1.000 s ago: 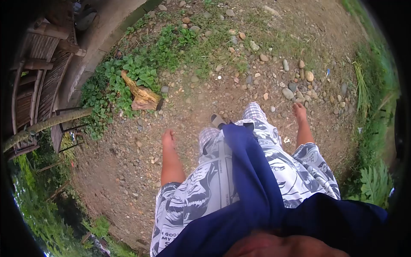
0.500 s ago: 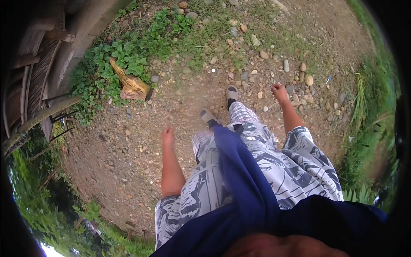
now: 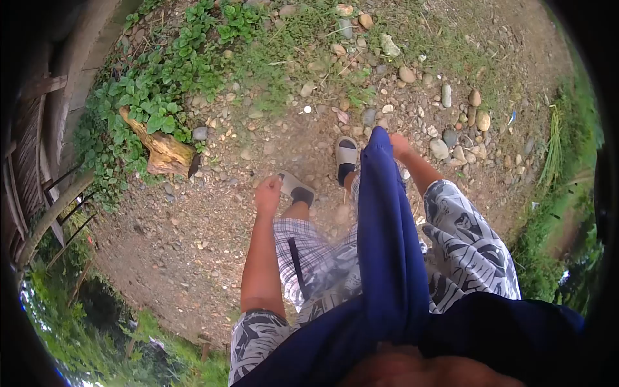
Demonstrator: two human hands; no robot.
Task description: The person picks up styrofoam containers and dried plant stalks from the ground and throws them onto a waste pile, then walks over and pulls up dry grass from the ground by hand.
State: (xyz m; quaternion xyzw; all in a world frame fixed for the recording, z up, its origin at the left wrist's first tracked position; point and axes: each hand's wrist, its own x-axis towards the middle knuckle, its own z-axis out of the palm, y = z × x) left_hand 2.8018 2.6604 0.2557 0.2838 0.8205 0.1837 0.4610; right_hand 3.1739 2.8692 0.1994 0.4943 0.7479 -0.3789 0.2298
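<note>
My left hand [image 3: 267,195] is held out over the stony ground, its fingers curled closed, and nothing shows in them. It is nearest to the grey slip-on sandal [image 3: 295,188] on one foot. A long dark blue cloth [image 3: 390,238] hangs forward from my neck area, its end bunched at the far tip. Right beside that end is my right hand [image 3: 400,147], partly covered by the cloth. Its fingers are hidden, so whether it grips the cloth cannot be made out. The other sandal [image 3: 346,152] is just left of the cloth.
A weathered piece of wood [image 3: 164,151] lies by leafy green plants [image 3: 145,106] at the left. Behind them runs a concrete edge [image 3: 80,84]. Rounded stones [image 3: 483,120] are scattered at the upper right, near a strip of long grass [image 3: 552,148].
The blue cloth's end has swung forward and right, reaching my right hand. My left hand has moved slightly right and forward. The feet have shifted, and the wood appears farther left.
</note>
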